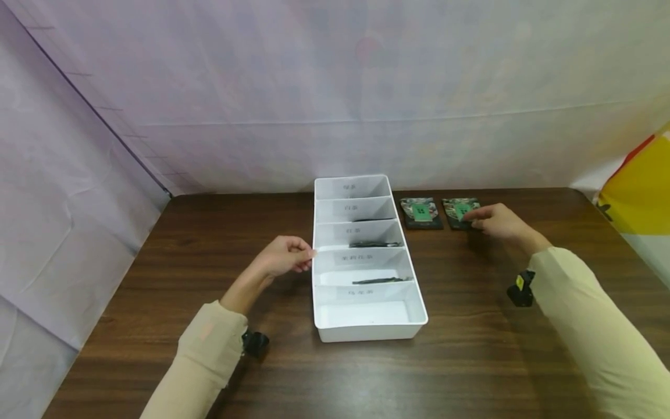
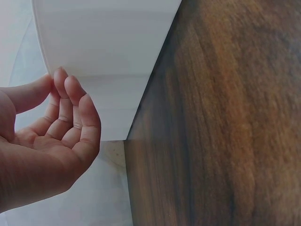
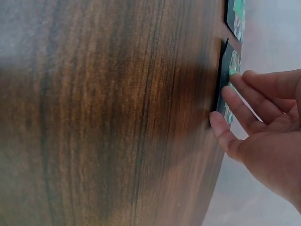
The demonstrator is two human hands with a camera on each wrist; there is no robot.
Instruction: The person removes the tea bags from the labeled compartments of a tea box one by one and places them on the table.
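Observation:
A white five-slot tray (image 1: 370,333) stands lengthwise on the table, with printed labels on its dividers. My left hand (image 1: 287,256) pinches its left rim between thumb and fingertips; the left wrist view shows the thumb against the rim's edge. Two dark tea sachets with green labels lie to the right of the tray's far end: a left sachet (image 1: 421,213) and a right sachet (image 1: 454,210). My right hand (image 1: 501,222) reaches over the right one, and its spread fingertips touch that sachet in the right wrist view. The sachet lies on the tabletop under them.
Thin dark sachets stand in some of the tray's slots, such as one sachet (image 1: 374,244) in the middle slot. The slot nearest me shows its bare floor. A pale cloth backdrop (image 1: 262,145) rises behind the brown wooden table (image 1: 209,215). Yellow fabric (image 1: 641,192) hangs at the right.

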